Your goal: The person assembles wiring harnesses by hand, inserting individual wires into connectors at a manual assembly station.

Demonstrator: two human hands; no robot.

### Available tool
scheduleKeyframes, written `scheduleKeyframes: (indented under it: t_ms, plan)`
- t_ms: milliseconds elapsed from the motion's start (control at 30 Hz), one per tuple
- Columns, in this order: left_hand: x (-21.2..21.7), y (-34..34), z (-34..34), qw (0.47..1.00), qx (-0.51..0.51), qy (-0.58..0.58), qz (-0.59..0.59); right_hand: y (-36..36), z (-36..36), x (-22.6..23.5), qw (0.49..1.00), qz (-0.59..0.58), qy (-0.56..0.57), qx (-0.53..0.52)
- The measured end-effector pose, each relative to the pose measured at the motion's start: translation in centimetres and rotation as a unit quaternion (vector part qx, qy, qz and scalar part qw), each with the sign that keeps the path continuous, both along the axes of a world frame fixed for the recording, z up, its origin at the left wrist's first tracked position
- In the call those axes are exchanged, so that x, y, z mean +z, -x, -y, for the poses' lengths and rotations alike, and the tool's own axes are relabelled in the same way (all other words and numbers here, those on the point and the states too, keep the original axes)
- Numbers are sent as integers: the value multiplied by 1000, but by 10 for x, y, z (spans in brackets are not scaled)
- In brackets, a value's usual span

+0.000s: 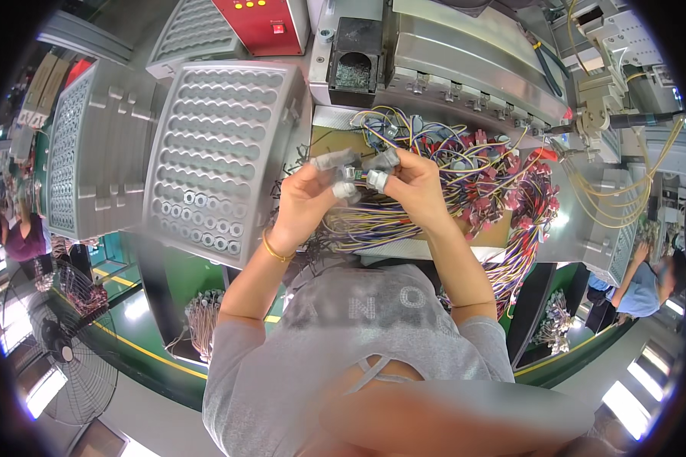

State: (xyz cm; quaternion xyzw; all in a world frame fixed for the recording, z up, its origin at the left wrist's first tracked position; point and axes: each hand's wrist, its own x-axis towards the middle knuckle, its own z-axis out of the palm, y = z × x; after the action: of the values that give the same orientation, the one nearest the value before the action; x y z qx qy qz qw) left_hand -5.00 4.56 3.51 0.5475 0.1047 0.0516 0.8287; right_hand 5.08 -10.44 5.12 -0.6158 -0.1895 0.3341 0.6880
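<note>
Observed the left hand with thumb and forefinger closed on a small pale component with a greenish patch, held in the air between both hands. Noted the right hand with thumb and forefinger curled in beside the component's right end; cannot tell, for blur, whether gripping or only touching. Recorded grey and whitish covers on the fingertips of both hands.

Found beneath and to the right a loose heap of yellow, red, purple and black wires with red connectors, lying on a tan worktop.

Beyond the hands, located a black open-topped box with small greyish scraps inside. To the left of the left hand, examined a large grey tray with scalloped rows of round pockets; saw pale ring-shaped parts in the nearest rows, cannot tell the contents of the farther ones. Noted a similar grey pocketed container farther left and another behind, near a red-fronted machine. Sighted yellow-and-black-handled pliers at far right on a silver metal housing.
</note>
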Motion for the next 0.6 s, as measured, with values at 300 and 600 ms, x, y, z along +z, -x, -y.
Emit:
scheduleKeyframes:
  t_ms: [300, 600]
  plan:
    - [4, 1, 5, 997, -1, -31, 71, 1, 0, -1, 997, 68, 21, -4]
    - [1, -8, 8, 985, 54, -130, 104, 2, -4, 3, 967, 242, 73, 30]
